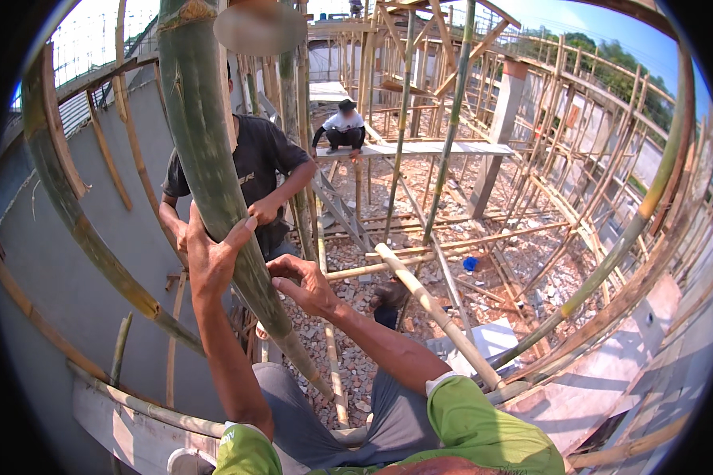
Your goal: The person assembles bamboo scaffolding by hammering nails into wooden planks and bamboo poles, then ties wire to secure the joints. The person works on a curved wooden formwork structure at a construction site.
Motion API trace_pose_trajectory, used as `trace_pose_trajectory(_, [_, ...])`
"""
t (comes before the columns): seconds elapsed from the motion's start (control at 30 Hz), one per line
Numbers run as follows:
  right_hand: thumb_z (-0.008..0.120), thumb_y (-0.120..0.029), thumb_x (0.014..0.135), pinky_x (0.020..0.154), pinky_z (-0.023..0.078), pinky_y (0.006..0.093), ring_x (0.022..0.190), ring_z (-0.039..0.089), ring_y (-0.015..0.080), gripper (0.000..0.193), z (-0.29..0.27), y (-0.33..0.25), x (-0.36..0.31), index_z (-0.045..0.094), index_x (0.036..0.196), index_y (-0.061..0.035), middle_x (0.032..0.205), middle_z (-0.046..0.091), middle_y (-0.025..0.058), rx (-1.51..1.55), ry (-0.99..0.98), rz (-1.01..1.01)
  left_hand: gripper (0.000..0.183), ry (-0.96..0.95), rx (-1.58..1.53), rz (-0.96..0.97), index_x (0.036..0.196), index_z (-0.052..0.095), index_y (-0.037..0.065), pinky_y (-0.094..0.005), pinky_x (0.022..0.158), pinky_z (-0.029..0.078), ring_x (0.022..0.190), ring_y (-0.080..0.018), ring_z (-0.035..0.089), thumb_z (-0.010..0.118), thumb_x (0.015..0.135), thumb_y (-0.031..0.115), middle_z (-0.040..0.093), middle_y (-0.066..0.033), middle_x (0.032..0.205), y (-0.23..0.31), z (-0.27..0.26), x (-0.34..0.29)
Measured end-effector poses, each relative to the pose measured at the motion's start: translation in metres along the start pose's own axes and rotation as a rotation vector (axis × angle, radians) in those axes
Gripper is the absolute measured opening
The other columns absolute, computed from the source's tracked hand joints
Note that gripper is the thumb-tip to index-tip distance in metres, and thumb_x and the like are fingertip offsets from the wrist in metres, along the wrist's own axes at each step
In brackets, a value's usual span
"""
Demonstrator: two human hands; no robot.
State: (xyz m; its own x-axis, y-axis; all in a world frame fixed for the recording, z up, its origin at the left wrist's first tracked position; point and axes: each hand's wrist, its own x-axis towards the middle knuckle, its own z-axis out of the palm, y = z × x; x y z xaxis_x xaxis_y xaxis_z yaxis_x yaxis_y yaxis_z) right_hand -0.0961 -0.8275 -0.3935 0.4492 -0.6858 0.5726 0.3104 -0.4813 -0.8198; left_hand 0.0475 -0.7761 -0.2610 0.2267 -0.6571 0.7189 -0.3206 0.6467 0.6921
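A thick green bamboo pole (210, 134) slants from the upper left down toward my knees, its thinner end low between my legs. My left hand (216, 252) wraps round it from the left, thumb across its front. Lower down, my right hand (305, 286) has its fingers bent, with the fingertips and thumb against the pole's right edge; part of that grip is hidden. Just beyond the pole stands a co-worker in a dark shirt (261, 150). One hand of theirs (265, 209) is at the pole's right side, and their other one is behind my left hand.
A pale bamboo pole (436, 313) juts out right of my knees. Rubble (356, 317) covers the ground far below. Another person (342, 131) squats on a plank (428, 149) farther off. Scaffold poles rise all around, a grey wall (79, 277) stands left, and boards (610, 348) lie right.
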Motion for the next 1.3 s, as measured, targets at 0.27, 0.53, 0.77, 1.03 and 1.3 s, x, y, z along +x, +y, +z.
trace_pose_trajectory(0.27, [0.062,-0.011,0.088,0.094,0.048,0.0343,0.099,0.062,0.0161,0.028,0.001,0.007,-0.001,0.061,0.113,0.0025,0.103,0.067,0.0104,0.005,0.018,0.018,0.055,-0.019,0.065,-0.067,0.125,0.056,0.001,-0.0344,0.088,0.050,0.097,-0.0204,0.064,0.074,0.076,0.019,0.065,-0.0107,0.110,-0.002,0.000,0.000])
trace_pose_trajectory(0.53, [0.063,-0.011,0.087,0.092,0.049,0.0330,0.097,0.063,0.0151,0.028,0.005,0.004,0.000,0.062,0.111,0.0018,0.102,0.067,0.0093,-0.008,0.028,-0.002,0.054,-0.045,-0.045,-0.025,0.122,0.055,0.000,-0.0348,0.084,0.051,0.093,-0.0213,0.065,0.075,0.077,0.022,0.065,-0.0117,0.104,-0.002,-0.003,0.000])
trace_pose_trajectory(0.77, [0.064,-0.013,0.087,0.091,0.049,0.0326,0.096,0.064,0.0148,0.029,0.004,0.005,0.000,0.061,0.111,0.0019,0.101,0.066,0.0079,0.008,0.031,-0.002,0.050,-0.105,-0.119,-0.154,0.116,0.056,0.000,-0.0305,0.073,0.052,0.084,-0.0177,0.065,0.075,0.076,0.023,0.064,-0.0106,0.100,0.002,-0.002,0.000])
trace_pose_trajectory(1.03, [0.064,-0.013,0.087,0.091,0.049,0.0327,0.095,0.064,0.0152,0.028,0.006,0.002,0.001,0.061,0.110,0.0021,0.101,0.066,0.0085,-0.008,0.022,0.010,0.052,-0.042,-0.057,-0.026,0.121,0.055,0.001,-0.0315,0.081,0.052,0.089,-0.0176,0.064,0.075,0.078,0.021,0.065,-0.0101,0.102,-0.003,-0.002,0.001])
trace_pose_trajectory(1.3, [0.065,-0.012,0.086,0.090,0.049,0.0321,0.094,0.064,0.0147,0.028,0.007,-0.002,0.001,0.061,0.109,0.0022,0.098,0.066,0.0083,-0.021,0.035,0.013,0.051,-0.055,-0.036,-0.099,0.121,0.057,0.001,-0.0315,0.084,0.052,0.093,-0.0165,0.064,0.075,0.078,0.020,0.067,-0.0084,0.103,-0.005,-0.004,0.001])
